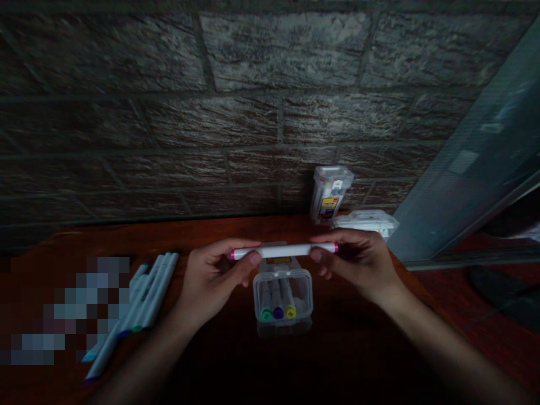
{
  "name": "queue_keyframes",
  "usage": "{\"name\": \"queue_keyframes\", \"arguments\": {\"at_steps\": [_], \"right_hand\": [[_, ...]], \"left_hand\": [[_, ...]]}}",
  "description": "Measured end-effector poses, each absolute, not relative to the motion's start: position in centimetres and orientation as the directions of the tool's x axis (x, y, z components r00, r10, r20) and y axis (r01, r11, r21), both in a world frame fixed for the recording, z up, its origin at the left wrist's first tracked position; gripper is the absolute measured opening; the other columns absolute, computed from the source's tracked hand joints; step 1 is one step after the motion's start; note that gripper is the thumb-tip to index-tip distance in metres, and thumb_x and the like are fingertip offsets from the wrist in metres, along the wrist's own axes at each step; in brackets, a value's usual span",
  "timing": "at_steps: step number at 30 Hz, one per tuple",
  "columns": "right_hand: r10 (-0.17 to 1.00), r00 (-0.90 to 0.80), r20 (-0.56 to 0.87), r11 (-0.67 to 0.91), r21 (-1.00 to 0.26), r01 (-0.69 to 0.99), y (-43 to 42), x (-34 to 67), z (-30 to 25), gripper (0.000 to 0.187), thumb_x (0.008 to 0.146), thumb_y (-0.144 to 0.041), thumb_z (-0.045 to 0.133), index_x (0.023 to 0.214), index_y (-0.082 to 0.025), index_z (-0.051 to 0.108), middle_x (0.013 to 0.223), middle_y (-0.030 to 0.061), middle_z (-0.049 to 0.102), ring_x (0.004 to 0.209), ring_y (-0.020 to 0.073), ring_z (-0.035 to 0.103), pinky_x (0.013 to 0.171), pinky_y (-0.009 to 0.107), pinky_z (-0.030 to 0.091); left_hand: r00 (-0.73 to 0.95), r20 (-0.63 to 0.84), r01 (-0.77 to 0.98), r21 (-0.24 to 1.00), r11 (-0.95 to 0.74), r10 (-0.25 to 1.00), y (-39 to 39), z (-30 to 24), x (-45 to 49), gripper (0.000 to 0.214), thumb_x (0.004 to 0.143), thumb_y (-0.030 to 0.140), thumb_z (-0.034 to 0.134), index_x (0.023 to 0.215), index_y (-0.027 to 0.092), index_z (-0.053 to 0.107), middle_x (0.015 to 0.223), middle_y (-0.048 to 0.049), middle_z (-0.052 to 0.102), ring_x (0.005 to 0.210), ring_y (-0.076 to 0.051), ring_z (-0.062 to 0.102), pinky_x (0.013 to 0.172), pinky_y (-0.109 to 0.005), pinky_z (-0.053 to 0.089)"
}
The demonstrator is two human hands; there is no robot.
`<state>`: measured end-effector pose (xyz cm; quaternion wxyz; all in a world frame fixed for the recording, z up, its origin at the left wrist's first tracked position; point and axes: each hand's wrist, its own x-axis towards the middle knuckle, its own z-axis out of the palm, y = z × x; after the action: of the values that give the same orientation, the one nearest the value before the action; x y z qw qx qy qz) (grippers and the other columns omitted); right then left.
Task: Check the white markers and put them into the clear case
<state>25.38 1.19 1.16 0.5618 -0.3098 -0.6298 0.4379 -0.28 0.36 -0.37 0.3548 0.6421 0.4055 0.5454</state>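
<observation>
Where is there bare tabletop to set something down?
The strip between the loose markers and brick wall looks bare; so, though dim, does the patch between the open case and right forearm. Crowded: left side, with those markers, and back right, with two cases.

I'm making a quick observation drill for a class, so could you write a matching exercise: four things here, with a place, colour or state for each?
1. Held marker
2. Loose markers
3. Nearest case
4. Farthest case

A. Stands upright
B. Contains three markers
C. Pink at both ends
D. Left of the left hand

Pairs: 1-C, 2-D, 3-B, 4-A
</observation>
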Motion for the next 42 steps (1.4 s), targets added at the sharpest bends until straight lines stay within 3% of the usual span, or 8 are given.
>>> {"name": "queue_keyframes", "arguments": {"at_steps": [5,15,27,42], "right_hand": [[0.886,-0.192,0.423,0.407,-0.906,-0.117,1.2,25.4,1.1,0.020,0.078,-0.014,0.084,0.093,-0.026,0.085,0.057,-0.0015,0.075,0.042,0.0095,0.065,0.043,0.017,0.055],[0.857,-0.147,0.494,0.500,-0.866,0.007,1.1,25.0,1.1,0.014,0.073,-0.015,0.089,0.084,-0.021,0.082,0.057,-0.0037,0.069,0.045,0.0063,0.057,0.043,0.016,0.042],[0.896,-0.155,0.416,0.405,-0.909,-0.097,1.2,25.3,1.1,0.011,0.078,-0.016,0.085,0.088,-0.021,0.082,0.058,-0.0035,0.069,0.040,0.0066,0.059,0.039,0.015,0.047],[0.926,-0.160,0.342,0.293,-0.918,-0.267,1.3,25.7,1.3,0.013,0.081,-0.029,0.088,0.092,-0.024,0.084,0.069,0.0010,0.076,0.044,0.0085,0.061,0.041,0.019,0.050]], "left_hand": [[0.087,0.426,0.119,0.893,-0.434,0.901,0.3,0.0,-0.1,0.014,0.085,0.024,0.080,0.099,0.022,0.081,0.066,0.0012,0.074,0.046,-0.009,0.061,0.044,-0.017,0.047],[0.049,0.459,0.160,0.873,-0.460,0.887,0.2,0.1,0.1,0.014,0.076,0.019,0.087,0.088,0.022,0.081,0.063,0.0032,0.072,0.046,-0.006,0.058,0.047,-0.014,0.046],[0.088,0.402,0.134,0.902,-0.411,0.911,0.4,-0.5,-0.5,0.015,0.088,0.029,0.079,0.102,0.025,0.081,0.072,0.0006,0.075,0.047,-0.008,0.060,0.045,-0.018,0.045],[0.067,0.333,-0.214,0.925,-0.312,0.941,0.8,-0.5,-0.6,0.015,0.090,0.021,0.077,0.104,0.023,0.082,0.076,-0.0025,0.076,0.051,-0.007,0.054,0.049,-0.020,0.048]]}}
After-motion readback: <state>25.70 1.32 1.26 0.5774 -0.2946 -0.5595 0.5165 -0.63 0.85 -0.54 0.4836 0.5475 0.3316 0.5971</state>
